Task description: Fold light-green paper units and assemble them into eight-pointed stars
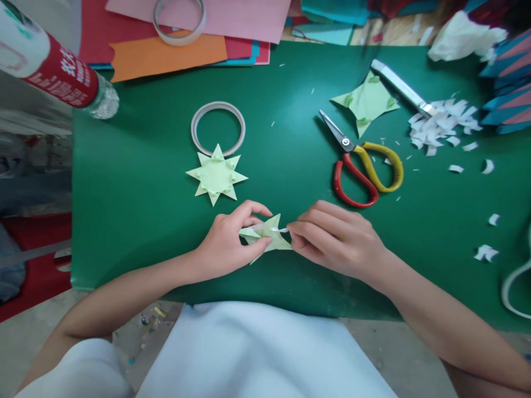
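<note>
Near the table's front edge, my left hand (228,237) grips a pale green folded paper star (277,239) between thumb and fingers. The closed fingertips of my right hand (336,235) pinch a small white strip (284,230) at the star's right side; it looks like tape backing, though its far end is partly hidden. Just beyond my left hand lies a finished-looking eight-pointed green paper star (216,176), touching a roll of tape (194,130). A four-pointed green paper piece (367,104) rests farther back on the right.
Scissors with red and yellow handles (355,188) lie right of centre. Behind them are a metal-and-white cutter-like tool (402,88) and a heap of white paper scraps (442,124). A bottle (70,72) lies at the left; coloured paper sheets (166,58) bear another tape roll (202,25).
</note>
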A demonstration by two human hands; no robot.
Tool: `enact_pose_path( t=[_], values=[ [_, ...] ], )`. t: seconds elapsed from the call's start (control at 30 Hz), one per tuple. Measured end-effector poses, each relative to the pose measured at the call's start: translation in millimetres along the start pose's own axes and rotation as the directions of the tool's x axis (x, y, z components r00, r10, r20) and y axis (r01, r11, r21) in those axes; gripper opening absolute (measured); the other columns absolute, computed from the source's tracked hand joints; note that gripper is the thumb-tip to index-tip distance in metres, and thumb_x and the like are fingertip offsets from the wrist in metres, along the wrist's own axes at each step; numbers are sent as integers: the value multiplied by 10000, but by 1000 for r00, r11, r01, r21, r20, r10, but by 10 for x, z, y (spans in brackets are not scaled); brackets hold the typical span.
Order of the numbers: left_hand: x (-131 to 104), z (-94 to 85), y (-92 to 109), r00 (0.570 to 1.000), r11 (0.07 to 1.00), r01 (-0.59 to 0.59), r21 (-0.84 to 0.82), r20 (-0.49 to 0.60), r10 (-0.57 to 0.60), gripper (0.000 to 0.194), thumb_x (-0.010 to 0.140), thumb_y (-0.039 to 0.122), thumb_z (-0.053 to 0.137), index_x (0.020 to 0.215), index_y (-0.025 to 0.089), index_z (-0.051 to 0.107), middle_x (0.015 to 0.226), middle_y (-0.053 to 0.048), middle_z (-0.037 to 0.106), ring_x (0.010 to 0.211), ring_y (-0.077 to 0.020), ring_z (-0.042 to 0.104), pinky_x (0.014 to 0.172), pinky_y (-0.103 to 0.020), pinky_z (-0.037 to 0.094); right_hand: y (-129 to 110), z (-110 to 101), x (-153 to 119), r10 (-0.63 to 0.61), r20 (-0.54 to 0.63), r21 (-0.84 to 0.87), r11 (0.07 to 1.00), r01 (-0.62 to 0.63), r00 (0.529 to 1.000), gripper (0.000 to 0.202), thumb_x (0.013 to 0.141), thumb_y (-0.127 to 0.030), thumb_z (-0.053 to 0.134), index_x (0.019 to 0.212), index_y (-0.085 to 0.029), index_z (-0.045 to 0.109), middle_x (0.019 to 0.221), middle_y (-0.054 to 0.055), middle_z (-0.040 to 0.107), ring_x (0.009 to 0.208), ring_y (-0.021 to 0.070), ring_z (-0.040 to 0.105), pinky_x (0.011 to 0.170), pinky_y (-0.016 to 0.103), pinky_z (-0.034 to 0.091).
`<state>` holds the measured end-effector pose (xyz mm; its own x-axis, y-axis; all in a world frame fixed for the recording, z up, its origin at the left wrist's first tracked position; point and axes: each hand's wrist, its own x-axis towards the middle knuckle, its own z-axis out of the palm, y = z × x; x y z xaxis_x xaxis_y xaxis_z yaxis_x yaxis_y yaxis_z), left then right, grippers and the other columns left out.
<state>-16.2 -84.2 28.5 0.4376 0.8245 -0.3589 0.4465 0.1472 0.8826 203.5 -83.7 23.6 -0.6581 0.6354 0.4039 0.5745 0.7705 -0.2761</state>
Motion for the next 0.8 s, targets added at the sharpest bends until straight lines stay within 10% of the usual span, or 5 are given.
enact_pose_path(
  t=[0.27, 0.47, 0.63, 0.8],
  values=[
    [3, -1, -13, 1000, 999, 5, -41, -1, -5, 276, 794, 235, 675, 1034, 230, 539, 808, 58, 734, 493, -50, 581, 440, -147, 398, 490, -239, -69, 207, -266, -201, 943, -264, 942, 59, 791, -146, 613, 760, -194, 597, 673, 28, 644, 583, 102, 553, 567, 231, 460],
    [15, -4, -23, 999, 998, -27, -49, -41, 25, 268, 784, 210, 685, 1011, 217, 542, 849, 37, 722, 725, -93, 673, 592, -160, 484, 1358, -457, -597, 576, -405, -534, 481, -696, 710, 281, 837, -350, 502, 868, -147, 694, 770, 111, 711, 730, 189, 656, 557, 299, 357],
    [15, 1, -37, 999, 992, -21, -122, -51, 15, 274, 775, 214, 702, 1001, 211, 548, 908, 5, 705, 847, -125, 687, 648, -181, 519, 1628, -506, -736, 749, -358, -608, 267, -748, 558, 339, 779, -372, 518, 947, -180, 741, 888, 122, 753, 870, 248, 695, 498, 306, 245],
    [7, 1, -70, 997, 983, 67, -174, -22, -72, 363, 746, 315, 755, 1029, 218, 551, 852, 4, 700, 699, -122, 664, 515, -185, 475, 1495, -528, -594, 808, -239, -689, 250, -680, 538, 389, 804, -357, 456, 999, -160, 728, 934, 152, 735, 936, 285, 679, 519, 313, 201]
  ],
)
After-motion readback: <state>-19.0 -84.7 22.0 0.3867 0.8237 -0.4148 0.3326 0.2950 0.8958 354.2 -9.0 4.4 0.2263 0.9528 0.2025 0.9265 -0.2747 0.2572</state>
